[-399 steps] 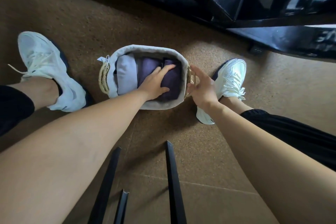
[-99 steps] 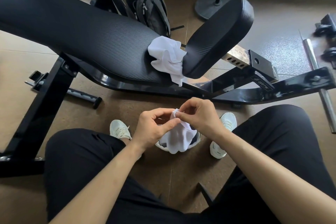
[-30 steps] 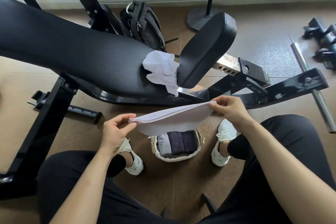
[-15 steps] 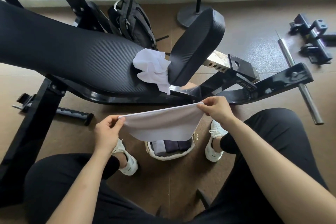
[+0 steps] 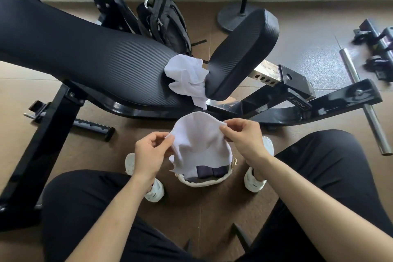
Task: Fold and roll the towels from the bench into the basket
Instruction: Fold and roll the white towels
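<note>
Towel (image 5: 200, 144) droops, its top edge running left to right, left hand (image 5: 148, 153) pinching one corner, right hand (image 5: 242, 138) the other, basket (image 5: 202, 184) directly beneath

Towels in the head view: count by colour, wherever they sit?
White: 2, the held towel pinched between left hand and right hand, and the crumpled towel on the bench.
Dark purple: 2, the dark rolls in the basket.
Pale: 1, the pale roll in the basket, partly covered by the held towel.
Total: 5 in view.
</note>
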Motion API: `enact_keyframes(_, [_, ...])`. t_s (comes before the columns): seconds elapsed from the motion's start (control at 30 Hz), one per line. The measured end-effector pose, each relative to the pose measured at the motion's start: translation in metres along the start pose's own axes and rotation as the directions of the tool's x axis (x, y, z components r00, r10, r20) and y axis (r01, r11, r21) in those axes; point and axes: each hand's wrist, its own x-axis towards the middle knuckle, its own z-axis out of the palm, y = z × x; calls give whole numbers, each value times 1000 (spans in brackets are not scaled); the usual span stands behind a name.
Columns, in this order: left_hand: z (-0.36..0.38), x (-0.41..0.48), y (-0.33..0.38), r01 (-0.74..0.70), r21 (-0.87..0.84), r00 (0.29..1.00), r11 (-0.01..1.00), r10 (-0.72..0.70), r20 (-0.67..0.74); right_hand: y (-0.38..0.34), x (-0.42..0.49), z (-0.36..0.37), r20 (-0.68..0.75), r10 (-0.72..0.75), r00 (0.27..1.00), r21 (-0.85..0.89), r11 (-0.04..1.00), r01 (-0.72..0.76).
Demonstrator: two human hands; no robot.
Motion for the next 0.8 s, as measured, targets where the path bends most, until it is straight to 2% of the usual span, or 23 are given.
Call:
enact_keyframes(0.27, [25, -18, 8, -144, 128, 977, 981, 120, 176, 2, -22, 28, 186, -96, 978, -98, 988, 116])
enact_keyframes(0.43, [29, -19, 11, -167, 174, 969, 971, 129, 209, 0, -30, 34, 218, -172, 961, -148, 967, 207])
enact_keyframes(0.67, [25, -22, 15, -117, 41, 955, 992, 101, 280, 1, -31, 36, 256, -373, 892, -334, 832, 443])
enact_keyframes(0.8, [24, -25, 19, -114, 6, 920, 993, 103, 378, 1, -28, 35, 220, -403, 888, -358, 814, 458])
